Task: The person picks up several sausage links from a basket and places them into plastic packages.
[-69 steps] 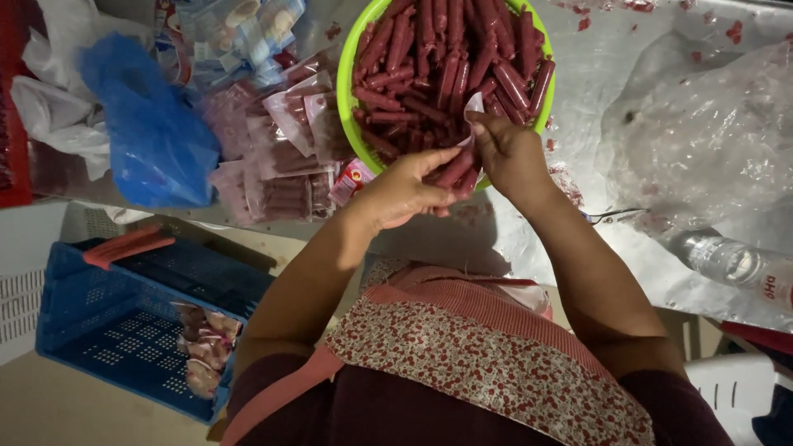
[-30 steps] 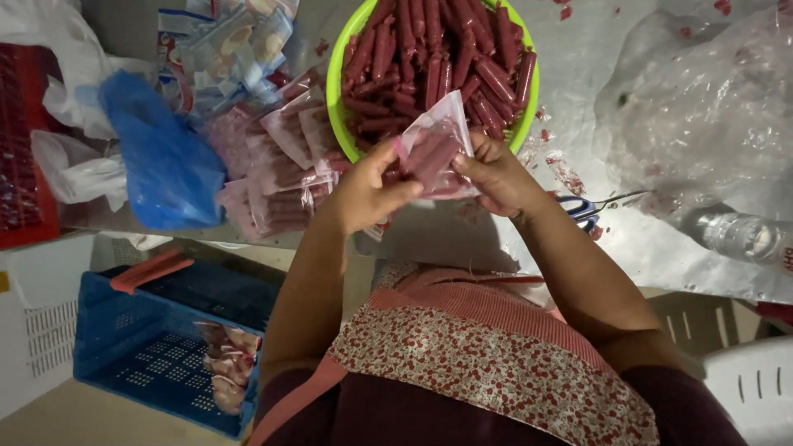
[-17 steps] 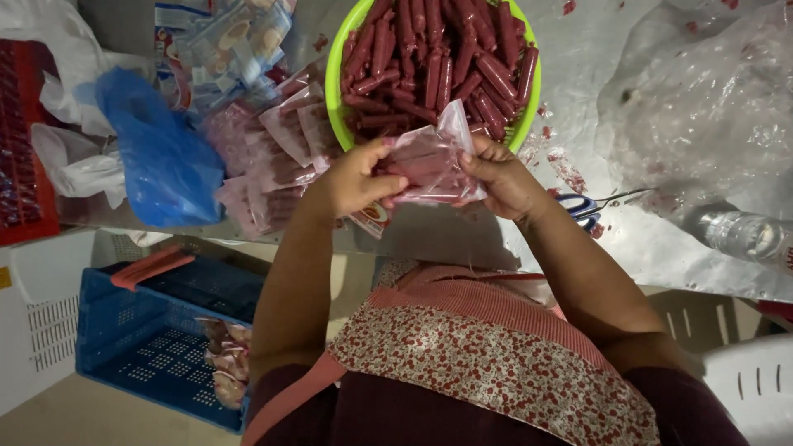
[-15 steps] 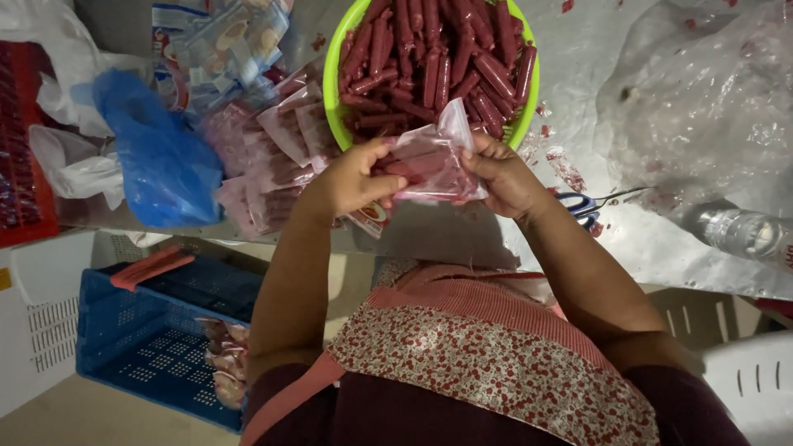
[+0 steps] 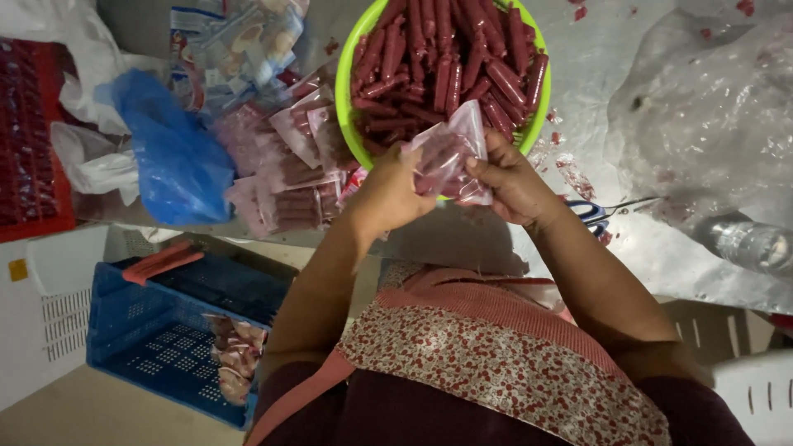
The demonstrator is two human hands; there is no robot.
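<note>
A small clear plastic bag (image 5: 453, 153) with red sausages inside is held between both hands, just in front of a green bowl (image 5: 347, 99). My left hand (image 5: 388, 194) grips the bag's left side and my right hand (image 5: 512, 182) pinches its right edge. The bowl is heaped with loose red sausages (image 5: 450, 62). The bag tilts up toward the bowl.
A pile of filled sausage bags (image 5: 285, 169) lies left of the bowl, beside a blue plastic bag (image 5: 169, 161). Scissors (image 5: 599, 216), crumpled clear plastic (image 5: 710, 107) and a bottle (image 5: 747, 244) lie at the right. A blue crate (image 5: 144, 330) with several bags stands on the floor.
The sausages went from my hands into the bag. The bag lay flat between my hands half a second ago; it is now bunched and tilted upward, hands closer together.
</note>
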